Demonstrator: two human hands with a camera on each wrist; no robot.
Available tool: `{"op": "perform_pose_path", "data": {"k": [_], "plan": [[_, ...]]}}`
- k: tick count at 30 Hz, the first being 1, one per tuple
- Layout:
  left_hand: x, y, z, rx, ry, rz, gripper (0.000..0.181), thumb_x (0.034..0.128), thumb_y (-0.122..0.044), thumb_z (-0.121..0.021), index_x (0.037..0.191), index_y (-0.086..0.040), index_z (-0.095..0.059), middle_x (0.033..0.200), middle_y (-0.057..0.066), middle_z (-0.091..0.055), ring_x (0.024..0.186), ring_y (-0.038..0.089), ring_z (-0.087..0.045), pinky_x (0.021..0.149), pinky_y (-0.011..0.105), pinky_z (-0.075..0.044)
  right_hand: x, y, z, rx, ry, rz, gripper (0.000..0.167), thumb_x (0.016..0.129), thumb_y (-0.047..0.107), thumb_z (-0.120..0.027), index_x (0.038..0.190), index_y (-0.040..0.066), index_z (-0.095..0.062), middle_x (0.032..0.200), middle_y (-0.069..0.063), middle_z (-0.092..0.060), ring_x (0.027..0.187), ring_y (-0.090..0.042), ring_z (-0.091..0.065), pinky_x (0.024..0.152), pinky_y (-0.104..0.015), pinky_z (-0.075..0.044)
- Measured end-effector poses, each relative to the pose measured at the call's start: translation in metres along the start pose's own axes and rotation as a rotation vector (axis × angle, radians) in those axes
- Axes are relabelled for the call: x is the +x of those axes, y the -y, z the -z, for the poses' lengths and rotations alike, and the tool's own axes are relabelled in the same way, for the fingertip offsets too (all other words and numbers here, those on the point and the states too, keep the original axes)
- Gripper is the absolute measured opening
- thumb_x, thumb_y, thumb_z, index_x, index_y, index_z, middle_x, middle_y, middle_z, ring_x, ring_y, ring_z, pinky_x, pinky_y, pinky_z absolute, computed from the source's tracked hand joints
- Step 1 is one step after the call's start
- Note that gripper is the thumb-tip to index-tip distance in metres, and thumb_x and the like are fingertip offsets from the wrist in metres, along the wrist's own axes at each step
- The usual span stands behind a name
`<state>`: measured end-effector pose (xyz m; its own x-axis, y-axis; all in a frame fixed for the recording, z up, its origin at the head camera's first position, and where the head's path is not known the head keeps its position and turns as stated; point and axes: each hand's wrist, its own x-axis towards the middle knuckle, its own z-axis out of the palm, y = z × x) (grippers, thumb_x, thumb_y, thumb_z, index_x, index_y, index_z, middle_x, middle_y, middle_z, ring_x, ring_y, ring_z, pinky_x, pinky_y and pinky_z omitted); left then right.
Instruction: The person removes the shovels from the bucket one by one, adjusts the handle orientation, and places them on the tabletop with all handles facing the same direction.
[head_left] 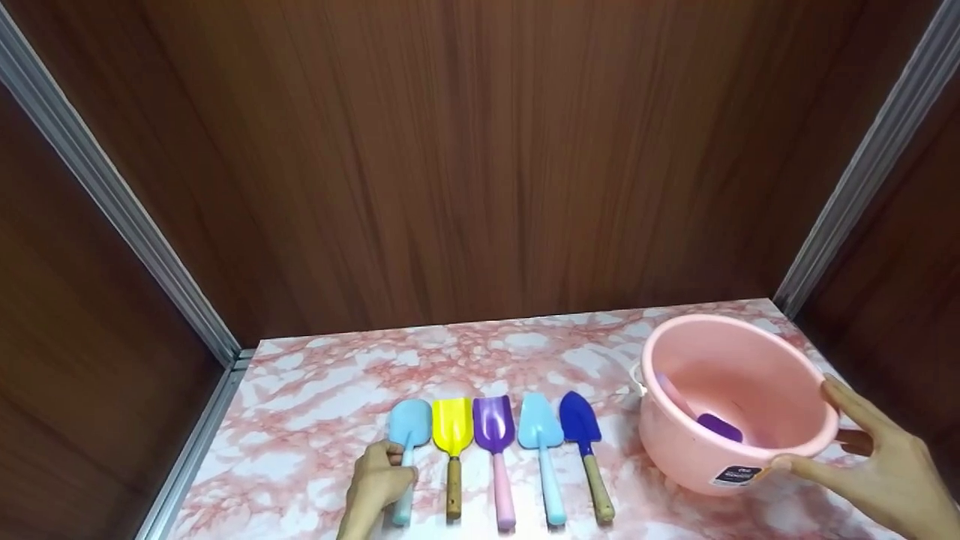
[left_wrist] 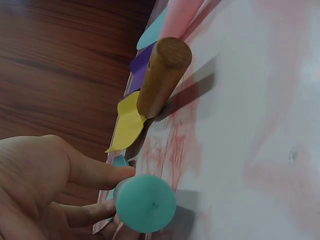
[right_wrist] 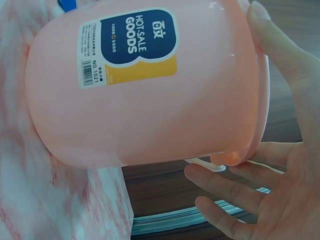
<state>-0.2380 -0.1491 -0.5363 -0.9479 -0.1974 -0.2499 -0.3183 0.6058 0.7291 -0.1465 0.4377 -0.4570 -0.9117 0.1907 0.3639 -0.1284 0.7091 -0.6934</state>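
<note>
My left hand (head_left: 377,474) pinches the handle of a light blue, round-ended hand shovel (head_left: 410,422) lying on the marbled table. In the left wrist view, its teal handle end (left_wrist: 146,203) sits between thumb and fingers. On the right, my right hand (head_left: 885,457) holds the rim of a pink bucket (head_left: 686,457), thumb at the front and index finger farther round; in the right wrist view the lower fingers are spread near the handle mount. Inside the bucket is a purple shovel blade (head_left: 720,427), with a pinkish handle leaning on the wall.
Beside the held shovel lie, in a row, a yellow shovel (head_left: 453,424), a purple one with pink handle (head_left: 493,421), a light blue flat-edged one (head_left: 541,424) and a dark blue pointed trowel (head_left: 580,418). Brown wood panels (head_left: 480,165) stand behind and at both sides.
</note>
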Motion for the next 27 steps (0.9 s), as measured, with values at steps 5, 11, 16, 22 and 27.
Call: {"op": "perform_pose_path", "data": {"k": [5,11,16,22,27], "plan": [[-0.001,-0.003,0.001,0.039,-0.005,-0.017,0.041,0.0819,-0.009,-0.078,0.120,0.004,-0.070,0.104,0.010,-0.074,0.097,0.024,-0.070,0.087,0.046,-0.059,-0.001,0.001,0.000,-0.001,0.002,-0.016,0.113,0.071,0.015,-0.101,0.166,0.018,-0.039,0.137,0.043,-0.044,0.090,0.023,-0.061,0.068,-0.005,-0.051],[-0.003,-0.007,0.005,0.081,0.003,-0.014,0.041,0.0865,-0.014,-0.079,0.121,0.006,-0.069,0.105,0.012,-0.071,0.097,0.025,-0.069,0.081,0.042,-0.060,-0.001,0.001,0.000,0.003,0.010,-0.009,0.113,0.072,0.015,-0.101,0.166,0.016,-0.039,0.136,0.044,-0.044,0.089,0.021,-0.062,0.068,-0.007,-0.051],[-0.005,-0.016,0.012,0.120,-0.012,-0.049,0.044,0.0916,-0.018,-0.078,0.125,0.007,-0.065,0.113,0.015,-0.071,0.105,0.028,-0.069,0.091,0.050,-0.058,0.000,0.001,0.001,0.013,-0.003,0.017,0.114,0.068,0.013,-0.102,0.165,0.015,-0.041,0.133,0.047,-0.045,0.090,0.022,-0.062,0.068,-0.006,-0.050],[-0.009,-0.041,0.017,0.172,-0.047,-0.120,0.052,0.0950,-0.023,-0.078,0.133,0.008,-0.061,0.125,0.021,-0.068,0.114,0.040,-0.068,0.093,0.057,-0.057,0.001,0.002,0.002,0.021,-0.012,0.045,0.113,0.067,0.011,-0.102,0.164,0.015,-0.043,0.136,0.046,-0.044,0.090,0.022,-0.062,0.068,-0.005,-0.050],[-0.013,-0.069,0.004,0.196,-0.101,-0.188,0.048,0.0969,-0.024,-0.076,0.133,0.006,-0.062,0.127,0.023,-0.066,0.117,0.044,-0.066,0.094,0.062,-0.056,0.001,0.002,0.002,0.019,-0.010,0.043,0.113,0.068,0.012,-0.102,0.164,0.014,-0.042,0.140,0.043,-0.042,0.092,0.024,-0.061,0.068,-0.006,-0.052]]}}
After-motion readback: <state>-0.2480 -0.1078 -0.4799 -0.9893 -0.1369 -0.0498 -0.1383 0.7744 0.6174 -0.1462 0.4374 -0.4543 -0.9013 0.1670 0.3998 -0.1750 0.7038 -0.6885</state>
